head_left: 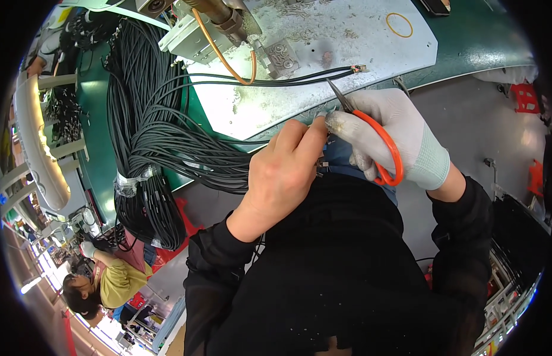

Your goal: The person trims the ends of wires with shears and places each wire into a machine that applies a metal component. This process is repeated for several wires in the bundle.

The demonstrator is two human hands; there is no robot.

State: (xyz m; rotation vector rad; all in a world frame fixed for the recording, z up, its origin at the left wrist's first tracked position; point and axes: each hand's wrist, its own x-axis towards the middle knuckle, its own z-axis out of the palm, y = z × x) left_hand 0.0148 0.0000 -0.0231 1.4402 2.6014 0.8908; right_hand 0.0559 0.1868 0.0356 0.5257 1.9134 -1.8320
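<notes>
We spotted a co-worker in yellow [118, 283] at lower left, a long white lamp [43, 151] higher up, and slotted red plastic [523, 101] at far right.

Orange-handled scissors [384, 134] point up-left, right of a thick, bent bundle of black cables [163, 133].

Your scissors [371, 121] carry orange handles [397, 155] and grey blades [341, 98]; your right glove [400, 118] is white, its cuff [431, 161] pale green. Cables [133, 89] are black, your counter [475, 44] green, the loop [387, 22] yellow-orange.
</notes>
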